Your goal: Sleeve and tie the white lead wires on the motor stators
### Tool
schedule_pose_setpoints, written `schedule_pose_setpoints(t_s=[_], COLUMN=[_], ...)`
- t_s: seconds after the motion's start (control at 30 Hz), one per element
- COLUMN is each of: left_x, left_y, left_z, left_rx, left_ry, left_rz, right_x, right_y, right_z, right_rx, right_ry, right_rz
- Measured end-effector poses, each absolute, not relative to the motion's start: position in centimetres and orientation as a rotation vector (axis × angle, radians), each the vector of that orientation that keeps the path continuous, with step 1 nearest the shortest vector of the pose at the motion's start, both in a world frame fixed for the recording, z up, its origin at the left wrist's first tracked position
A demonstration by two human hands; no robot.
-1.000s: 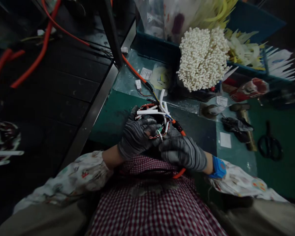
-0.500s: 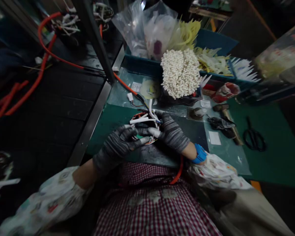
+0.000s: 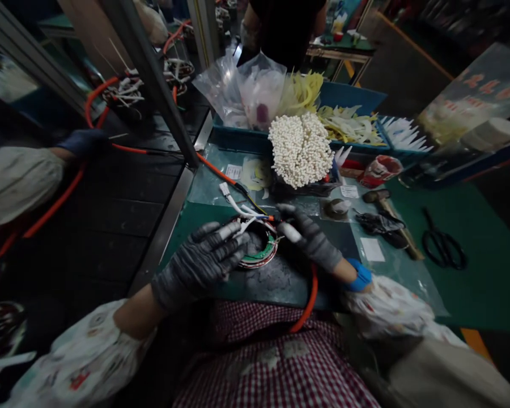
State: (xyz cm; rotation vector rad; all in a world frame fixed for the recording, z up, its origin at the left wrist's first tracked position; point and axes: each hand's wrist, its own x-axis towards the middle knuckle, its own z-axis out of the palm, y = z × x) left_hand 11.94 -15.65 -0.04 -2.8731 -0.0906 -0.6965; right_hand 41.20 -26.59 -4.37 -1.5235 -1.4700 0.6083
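A round wound coil with a green ring (image 3: 261, 249) lies on the green bench mat (image 3: 484, 283) in front of me, with white-sleeved wires (image 3: 240, 209) rising from its far side. My left hand (image 3: 199, 262), in a dark grey glove, rests against the coil's left edge, fingers curled around a white wire end. My right hand (image 3: 308, 235), gloved the same way, is at the coil's right side and pinches a white sleeve tip. An orange cable (image 3: 308, 303) runs from under the right wrist down to my lap.
A bundle of white sleeving (image 3: 300, 148) stands behind the coil before a blue tray (image 3: 365, 99) of yellow and white strips and plastic bags. Black scissors (image 3: 444, 246), a hammer (image 3: 385, 209) and tape lie right. Another person's sleeve (image 3: 19, 178) reaches over the dark conveyor at left.
The view has tilted up, showing more of the bench's far side. My hands moved apart, uncovering the coil's green ring; the right hand slid right and now pinches a white tip.
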Motion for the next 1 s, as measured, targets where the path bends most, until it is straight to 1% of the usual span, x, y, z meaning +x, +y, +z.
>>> schedule_pose_setpoints(t_s=[0.07,0.13,0.17,0.23,0.27,0.33,0.4,0.47,0.6,0.77,0.83,0.9,0.97,1.0], left_x=[12.2,12.9,13.3,14.3,14.7,15.4,15.8,16.0,16.1,15.8,15.6,15.5,15.5,15.4], left_y=[-15.4,-15.5,-15.8,-17.0,-17.8,-19.4,-20.5,-20.7,-19.8,-19.0,-18.9,-18.8,-18.8,-18.7], left_z=[-1.2,-2.5,-3.3,-4.8,-5.6,-6.8,-7.5,-7.4,-6.5,-6.8,-7.2,-7.5,-7.6,-7.5], left_rx=[-2.988,-3.05,-3.05,-2.994,-2.943,-2.861,-2.832,-2.81,-2.79,-2.873,-2.916,-2.943,-2.948,-2.945], left_ry=[-0.112,-0.109,-0.15,-0.372,-0.515,-0.722,-0.752,-0.728,-0.638,-0.577,-0.61,-0.625,-0.606,-0.589], left_rz=[-0.735,-0.814,-0.858,-0.948,-0.99,-1.065,-1.127,-1.155,-1.196,-1.181,-1.14,-1.094,-1.063,-1.058], right_x=[41.7,42.4,42.8,43.3,43.5,43.8,43.9,43.9,43.7,43.1,42.8,42.4,41.9,41.6], right_y=[-28.4,-28.4,-27.8,-25.9,-24.8,-22.9,-21.3,-20.0,-18.7,-21.5,-23.6,-26.0,-28.3,-29.4], right_z=[-4.6,-4.5,-4.4,-4.1,-4.0,-3.6,-3.1,-2.5,-1.5,0.5,2.2,4.4,6.2,6.8], right_rx=[-1.588,-1.584,-1.578,-1.61,-1.652,-1.766,-1.857,-1.905,-1.872,-1.458,-1.356,-1.265,-1.264,-1.302], right_ry=[-1.451,-1.505,-1.532,-1.586,-1.619,-1.651,-1.608,-1.568,-1.536,-1.593,-1.462,-1.198,-1.02,-1.022], right_rz=[0.494,0.355,0.284,0.115,0.0,-0.343,-0.624,-0.73,-0.589,-0.191,0.028,0.207,0.256,0.273])
